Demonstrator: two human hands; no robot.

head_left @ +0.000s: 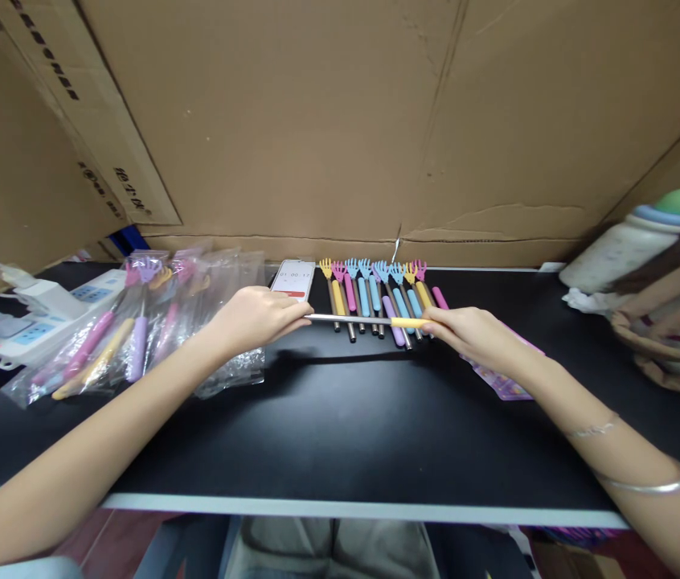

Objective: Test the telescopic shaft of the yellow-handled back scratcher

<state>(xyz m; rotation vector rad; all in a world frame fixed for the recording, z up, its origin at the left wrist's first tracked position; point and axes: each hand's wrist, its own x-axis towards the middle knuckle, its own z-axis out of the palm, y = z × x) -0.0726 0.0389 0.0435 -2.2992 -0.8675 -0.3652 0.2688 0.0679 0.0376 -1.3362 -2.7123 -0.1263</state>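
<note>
Scratcher (352, 319) level between outstretched left hand (256, 318), right hand (473, 334)

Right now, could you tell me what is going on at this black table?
A person holds a yellow-handled telescopic metal back scratcher level between both hands. The left hand pinches the steel end and the right hand grips the yellow handle. It crosses over a row of pastel claw-headed back scratchers lying on the black table, next to a white phone. Clear plastic bags of packed scratchers lie to the left.
</note>
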